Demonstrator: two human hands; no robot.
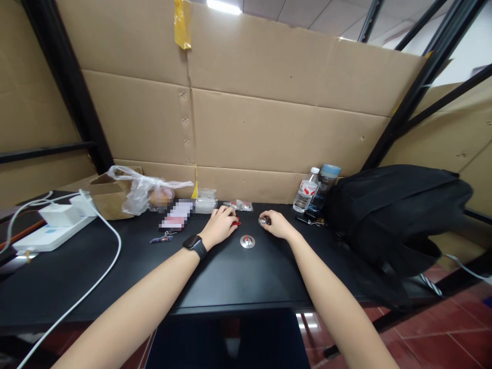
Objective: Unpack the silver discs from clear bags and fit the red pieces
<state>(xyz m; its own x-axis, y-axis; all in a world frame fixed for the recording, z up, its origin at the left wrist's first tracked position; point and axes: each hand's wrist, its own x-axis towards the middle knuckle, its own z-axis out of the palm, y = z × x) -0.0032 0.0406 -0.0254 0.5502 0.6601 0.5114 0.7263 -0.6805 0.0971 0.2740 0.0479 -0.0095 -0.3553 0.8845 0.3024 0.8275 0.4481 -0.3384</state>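
Note:
My left hand (221, 225), with a black watch (195, 246) on its wrist, rests low over the black table. Its fingers are closed around a small red cord-like piece (237, 222), mostly hidden under them. Across from it, my right hand (277, 224) grips a small shiny metal disc (264, 221) by its edge. Between and slightly nearer to me lies another round silver disc (247, 242), flat on the table, with a raised middle and a bit of red on it. Neither hand touches that one.
Behind my hands lie small clear packets (238, 205) with red bits inside. To the left are a phone (177, 215), a plastic bag (144, 192) and a power strip (54, 233) with white cables. A water bottle (306, 190), a blue-lidded bottle (326, 182) and a black backpack (392, 215) stand right.

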